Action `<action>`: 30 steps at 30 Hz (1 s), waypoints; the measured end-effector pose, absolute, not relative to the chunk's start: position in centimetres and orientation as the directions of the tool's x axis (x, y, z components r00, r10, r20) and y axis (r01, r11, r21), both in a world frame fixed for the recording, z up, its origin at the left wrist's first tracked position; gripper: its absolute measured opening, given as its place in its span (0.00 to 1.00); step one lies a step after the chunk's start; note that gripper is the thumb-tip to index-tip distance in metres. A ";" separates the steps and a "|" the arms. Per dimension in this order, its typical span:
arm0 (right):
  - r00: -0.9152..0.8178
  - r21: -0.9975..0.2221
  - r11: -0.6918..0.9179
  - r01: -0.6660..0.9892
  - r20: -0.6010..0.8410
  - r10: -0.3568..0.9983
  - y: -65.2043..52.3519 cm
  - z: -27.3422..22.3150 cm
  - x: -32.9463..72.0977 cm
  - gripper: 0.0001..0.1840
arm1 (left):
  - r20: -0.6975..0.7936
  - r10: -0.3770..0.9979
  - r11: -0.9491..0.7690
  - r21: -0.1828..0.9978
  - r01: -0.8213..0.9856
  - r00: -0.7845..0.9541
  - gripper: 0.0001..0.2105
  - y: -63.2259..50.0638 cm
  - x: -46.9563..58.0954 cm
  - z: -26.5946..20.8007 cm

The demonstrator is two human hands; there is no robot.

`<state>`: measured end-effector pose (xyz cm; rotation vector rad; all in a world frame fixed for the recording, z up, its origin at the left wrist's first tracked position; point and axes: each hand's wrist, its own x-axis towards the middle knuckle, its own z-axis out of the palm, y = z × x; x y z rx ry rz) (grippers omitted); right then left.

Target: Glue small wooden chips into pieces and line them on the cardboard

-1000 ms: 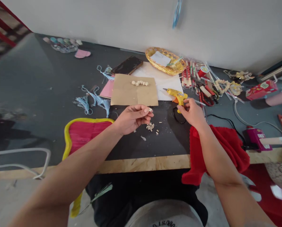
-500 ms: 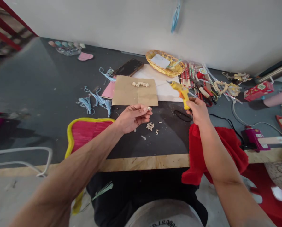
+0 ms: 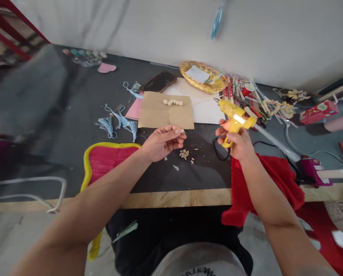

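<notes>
Between thumb and fingers, my left hand [image 3: 165, 142] pinches a small pale piece [image 3: 182, 131], just in front of a sheet of brown cardboard [image 3: 151, 115]. My right hand [image 3: 239, 142] is closed around the handle of a yellow glue gun [image 3: 235, 117]; its nozzle points up and left, and a clear glue stick [image 3: 275, 142] sticks out behind. A curved row of pale joined pieces [image 3: 173, 102] lies on the cardboard. Below my left hand is a little pile of short cut pieces [image 3: 184, 154] on the dark table.
Blue tassels [image 3: 127, 124] lie left of the cardboard. A phone [image 3: 158, 81] and a yellow wicker basket [image 3: 185, 69] are behind it. Pliers, sticks and a red thread spool [image 3: 248, 90] clutter the right. Red cloth [image 3: 263, 188] hangs over the front edge [image 3: 183, 198].
My right hand has lifted the glue gun from the sticks and turned it, so its side and glue stick now show. My left hand keeps its pinch almost in place.
</notes>
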<state>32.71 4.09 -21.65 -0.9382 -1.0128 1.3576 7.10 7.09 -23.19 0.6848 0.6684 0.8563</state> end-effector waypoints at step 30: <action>-0.358 -0.996 0.079 0.037 0.061 0.932 2.0 -21.9 31.0 0.13 | -0.276 0.873 0.461 0.738 -0.493 0.403 0.07 7.3 7.3 -23.4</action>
